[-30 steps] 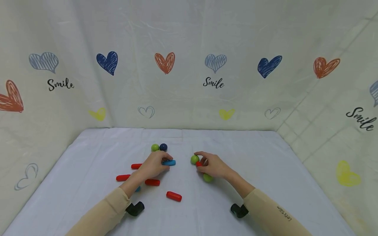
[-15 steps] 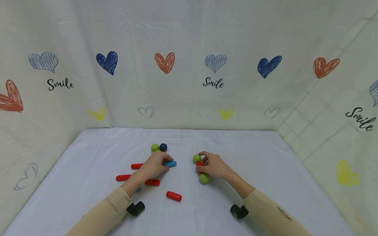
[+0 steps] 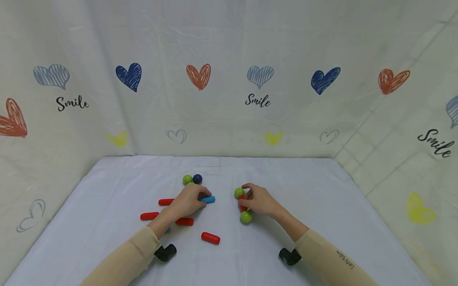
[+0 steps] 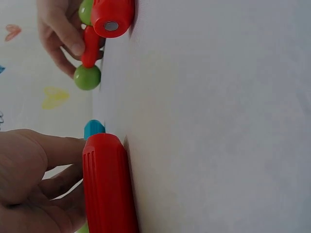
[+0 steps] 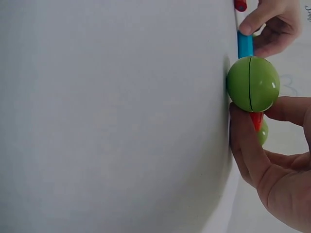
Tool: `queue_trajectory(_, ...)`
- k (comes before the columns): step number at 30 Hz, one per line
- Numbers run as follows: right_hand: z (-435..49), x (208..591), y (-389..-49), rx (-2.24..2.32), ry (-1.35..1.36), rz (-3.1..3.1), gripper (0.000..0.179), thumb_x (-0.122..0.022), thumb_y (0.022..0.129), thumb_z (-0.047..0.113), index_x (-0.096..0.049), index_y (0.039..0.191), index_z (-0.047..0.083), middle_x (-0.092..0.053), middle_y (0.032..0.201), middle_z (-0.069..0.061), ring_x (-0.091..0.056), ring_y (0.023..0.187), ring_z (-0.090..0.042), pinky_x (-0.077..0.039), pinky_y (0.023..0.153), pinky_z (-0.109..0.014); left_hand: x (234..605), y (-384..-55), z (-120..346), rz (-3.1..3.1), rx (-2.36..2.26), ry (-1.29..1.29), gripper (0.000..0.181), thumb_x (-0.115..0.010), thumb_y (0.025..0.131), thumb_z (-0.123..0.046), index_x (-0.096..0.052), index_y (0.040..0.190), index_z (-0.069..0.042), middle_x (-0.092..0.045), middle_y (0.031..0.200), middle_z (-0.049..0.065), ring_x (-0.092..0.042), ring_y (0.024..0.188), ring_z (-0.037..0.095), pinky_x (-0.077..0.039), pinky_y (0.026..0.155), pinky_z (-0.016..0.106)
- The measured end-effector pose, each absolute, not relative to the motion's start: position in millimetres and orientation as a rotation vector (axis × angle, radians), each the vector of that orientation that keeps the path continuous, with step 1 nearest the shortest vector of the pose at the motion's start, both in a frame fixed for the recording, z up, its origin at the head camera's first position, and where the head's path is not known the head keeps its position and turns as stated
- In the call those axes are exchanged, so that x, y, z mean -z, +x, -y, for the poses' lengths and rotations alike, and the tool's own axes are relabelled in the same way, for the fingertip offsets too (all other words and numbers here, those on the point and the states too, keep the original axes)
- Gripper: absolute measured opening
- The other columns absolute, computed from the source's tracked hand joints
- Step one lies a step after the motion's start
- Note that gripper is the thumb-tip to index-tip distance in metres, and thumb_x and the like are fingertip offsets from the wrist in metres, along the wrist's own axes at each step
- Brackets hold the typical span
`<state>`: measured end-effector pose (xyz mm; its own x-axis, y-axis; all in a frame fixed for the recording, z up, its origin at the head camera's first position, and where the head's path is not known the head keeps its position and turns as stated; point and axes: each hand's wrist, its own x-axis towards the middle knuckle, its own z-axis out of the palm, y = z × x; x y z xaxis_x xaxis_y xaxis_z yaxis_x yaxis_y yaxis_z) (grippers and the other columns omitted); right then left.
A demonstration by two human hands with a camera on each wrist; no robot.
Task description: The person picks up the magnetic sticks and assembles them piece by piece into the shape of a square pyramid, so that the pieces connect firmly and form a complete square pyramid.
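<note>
My left hand point(image 3: 188, 198) pinches a blue toy rod point(image 3: 207, 200) low over the white table, one end poking out past the fingers. To its right, my right hand point(image 3: 260, 201) grips a red rod point(image 3: 242, 204) between thumb and fingers. One green ball point(image 3: 239, 193) sits at that rod's far end and a second green ball point(image 3: 246, 217) at its near end. In the right wrist view the near green ball point(image 5: 252, 84) hides most of the red rod. The blue rod point(image 4: 94, 128) is largely covered by a closer red rod point(image 4: 108, 184) in the left wrist view.
Beyond my left hand lie green balls point(image 3: 187, 179) and a dark blue ball point(image 3: 197, 179). Red rods point(image 3: 149, 216) are scattered around and under the left forearm, with one red rod point(image 3: 210, 238) nearer the front. A heart-printed curtain point(image 3: 229, 99) rises behind the table.
The near green ball has shifted left to the near end of the red rod, and the far ball slightly right. My left hand has edged right and nearer with the blue rod.
</note>
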<state>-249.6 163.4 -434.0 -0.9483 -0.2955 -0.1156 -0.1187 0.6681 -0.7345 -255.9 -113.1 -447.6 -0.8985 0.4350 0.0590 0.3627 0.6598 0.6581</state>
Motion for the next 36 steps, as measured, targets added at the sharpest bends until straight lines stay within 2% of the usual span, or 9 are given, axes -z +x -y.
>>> queue_trajectory(16, -160, 436, -248, 1.260, -0.249, -2.589, 0.050, -0.076, 0.092, 0.013, -0.056, 0.136, 0.002, -0.063, 0.093, -0.007, -0.064, 0.074, -0.018, -0.060, 0.069, -0.032, 442, -259, 101, -2.763, -1.039, 0.689, 0.027, -0.077, 0.092, -0.006, -0.074, 0.118, -0.008, -0.073, 0.108, 0.001, -0.065, 0.099, 0.020, -0.056, 0.092, 0.039)
queue_trajectory(36, -157, 439, -250, 1.316, -0.250, -2.564, 0.051, -0.077, 0.093, 0.014, -0.055, 0.137, 0.001, -0.063, 0.094, -0.007, -0.065, 0.074, -0.020, -0.060, 0.068, -0.033, 439, -272, 76, -2.738, -0.993, 0.801, 0.025, -0.075, 0.093, -0.004, -0.074, 0.117, -0.006, -0.072, 0.111, 0.004, -0.065, 0.101, 0.020, -0.054, 0.096, 0.038)
